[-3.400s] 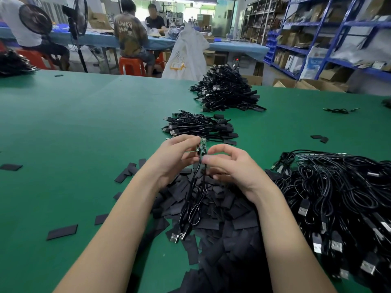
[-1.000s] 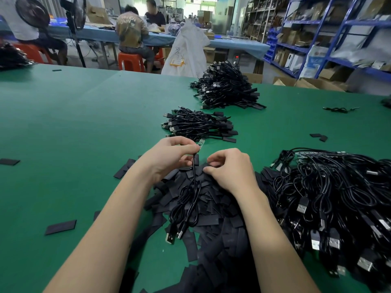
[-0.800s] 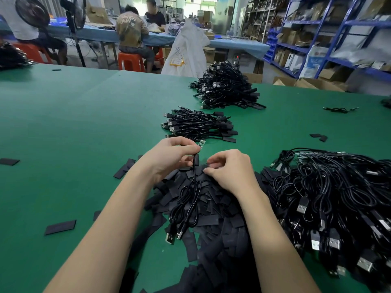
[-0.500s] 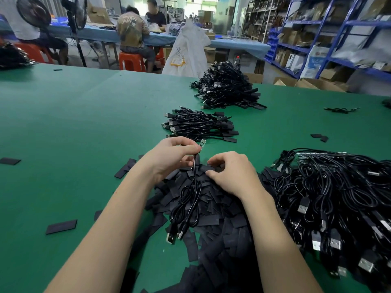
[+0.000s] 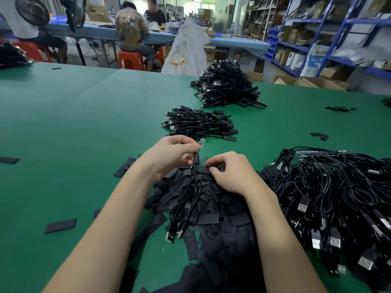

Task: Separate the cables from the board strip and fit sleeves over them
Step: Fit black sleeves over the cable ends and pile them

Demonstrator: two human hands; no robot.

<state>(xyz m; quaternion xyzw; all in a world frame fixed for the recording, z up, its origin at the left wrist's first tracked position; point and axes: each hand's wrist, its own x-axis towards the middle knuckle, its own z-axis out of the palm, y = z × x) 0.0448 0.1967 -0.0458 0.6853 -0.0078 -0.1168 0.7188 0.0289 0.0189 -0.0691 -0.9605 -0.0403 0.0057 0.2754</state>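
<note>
Over the green felt table (image 5: 74, 123), the left hand (image 5: 169, 157) is pinching a glossy black cable (image 5: 193, 187) with small board tip; the right hand (image 5: 230, 172) is curling into matte flat black sleeves (image 5: 218, 199).

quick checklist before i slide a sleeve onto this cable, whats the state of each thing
1. Cable held: ok, left hand pinches it just below the small board end.
2. Board end free of a sleeve: ok, bare.
3. Sleeve picked: cannot tell, right hand has its fingers curled into the sleeve pile.
4. Picked sleeve's mouth open: cannot tell.
5. USB plugs hanging free: ok, resting on the pile's edge.
</note>
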